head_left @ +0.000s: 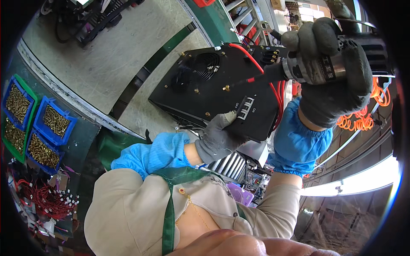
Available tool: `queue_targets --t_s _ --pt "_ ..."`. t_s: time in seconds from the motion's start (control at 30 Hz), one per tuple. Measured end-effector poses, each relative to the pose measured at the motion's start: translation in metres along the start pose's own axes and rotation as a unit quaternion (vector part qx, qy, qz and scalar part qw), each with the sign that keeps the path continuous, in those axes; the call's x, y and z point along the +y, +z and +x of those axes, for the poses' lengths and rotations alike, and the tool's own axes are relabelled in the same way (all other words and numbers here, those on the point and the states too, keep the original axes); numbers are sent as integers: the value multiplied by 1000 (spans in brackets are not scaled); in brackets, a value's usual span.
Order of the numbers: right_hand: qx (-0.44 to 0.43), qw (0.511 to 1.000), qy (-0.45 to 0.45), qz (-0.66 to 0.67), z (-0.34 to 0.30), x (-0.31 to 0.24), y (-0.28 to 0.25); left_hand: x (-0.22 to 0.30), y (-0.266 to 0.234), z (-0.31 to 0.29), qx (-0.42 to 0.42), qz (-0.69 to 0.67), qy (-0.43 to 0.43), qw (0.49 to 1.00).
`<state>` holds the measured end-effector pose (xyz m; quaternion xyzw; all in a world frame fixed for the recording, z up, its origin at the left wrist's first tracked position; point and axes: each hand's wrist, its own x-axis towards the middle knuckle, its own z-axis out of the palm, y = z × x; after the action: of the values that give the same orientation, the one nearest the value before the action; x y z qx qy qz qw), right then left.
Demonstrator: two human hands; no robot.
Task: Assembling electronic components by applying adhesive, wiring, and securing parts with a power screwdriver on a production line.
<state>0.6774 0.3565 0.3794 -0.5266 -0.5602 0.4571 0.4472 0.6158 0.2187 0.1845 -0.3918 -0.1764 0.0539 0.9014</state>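
Observation:
My right hand [329, 81], in a dark grey work glove, is wrapped round the body of a power screwdriver [292, 69]. The driver points left over a black metal case [171, 91]. Just at its tip shows a small brass-coloured screw [226, 88]. My left hand [218, 138], also gloved, rests at the case's near edge, its thumb stretched out onto the black face. Its other fingers are partly lost against the dark surface. The case bears a round fan grille [207, 66], a row of switches [245, 109] and several brass screws. Red cables [252, 59] run across its right part.
To the left stand blue bins [55, 123] of brass screws, some in a green tray [32, 115]. Below them lies a bundle of red wires [49, 200]. Orange coiled hoses [356, 121] hang at right. A roller conveyor [230, 166] is near my body. A ring spanner [265, 26] shows beyond the case.

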Motion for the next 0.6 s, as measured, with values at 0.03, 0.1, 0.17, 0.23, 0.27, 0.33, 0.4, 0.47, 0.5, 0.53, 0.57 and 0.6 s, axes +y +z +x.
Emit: queue_targets --t_s 0.03,0.1,0.17,0.23,0.27,0.33,0.4,0.47,0.5,0.53,0.57,0.6 --pt "-34 998 44 37 1 -3 4 0 -1 0 -1 -4 -1 1000" --pt "-32 999 40 -8 0 -1 4 1 -2 0 -7 1 -7 1000" --pt "-29 999 19 0 3 9 2 0 -6 -1 -2 -16 -13 1000" --pt "-30 999 11 5 7 12 -5 1 -8 -2 3 -31 -14 999" --pt "-49 999 12 -2 7 9 -12 1 -7 -2 -3 -24 -10 1000" --pt "-67 998 15 -8 9 9 -18 0 -6 -2 -8 -18 -8 1000" --pt "-69 997 6 -29 10 10 -21 -1 -5 -1 30 -25 4 999" --pt "-69 996 -3 -51 11 10 -23 0 -4 -1 28 -22 -5 999" --pt "-67 996 -2 -52 11 9 -22 1 -4 -1 24 -18 -13 999" --pt "-62 996 8 -64 12 12 -18 0 -6 -1 24 -18 -14 999" --pt "-56 995 19 -77 12 13 -14 -1 -9 -1 38 -27 -5 999" --pt "-49 994 29 -89 14 9 -25 -2 -11 0 52 -35 4 998"
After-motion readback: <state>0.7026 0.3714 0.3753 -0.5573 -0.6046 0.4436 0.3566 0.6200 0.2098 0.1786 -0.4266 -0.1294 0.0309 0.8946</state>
